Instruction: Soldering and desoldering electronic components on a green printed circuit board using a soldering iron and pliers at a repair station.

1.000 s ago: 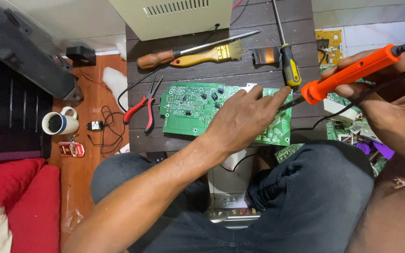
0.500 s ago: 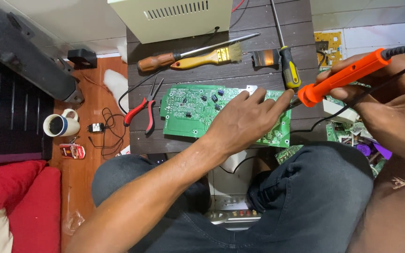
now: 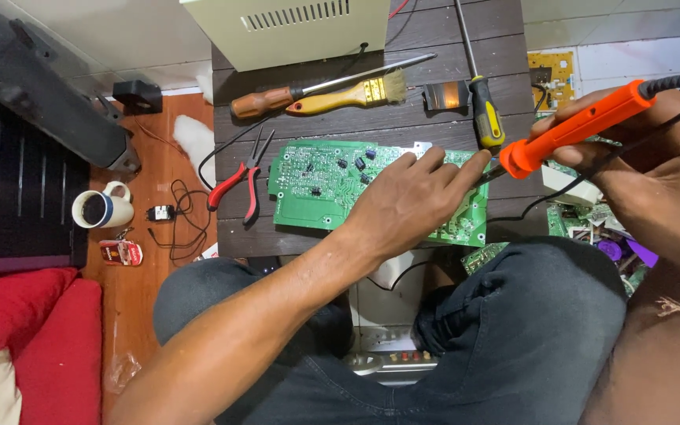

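I am at the soldering step: my left hand (image 3: 403, 206) lies flat on the green circuit board (image 3: 316, 185), fingers spread and pressing it to the dark tabletop (image 3: 434, 118), clamped on nothing. My right hand (image 3: 655, 173) has its fingers wrapped around the orange soldering iron (image 3: 576, 130), whose tip sits just beyond my left fingertips at the board's right edge. As I judge it, the next move calls for a steady, small lowering of the tip onto a joint beside those fingertips, keeping the hot metal off my skin.

Red-handled pliers (image 3: 238, 181) lie well to the far side of my left wrist; a brush (image 3: 348, 93) and two screwdrivers rest beyond the fingertips.

Against the earlier frames, the iron has drifted slightly nearer my left fingers; the board and left hand have stayed put.
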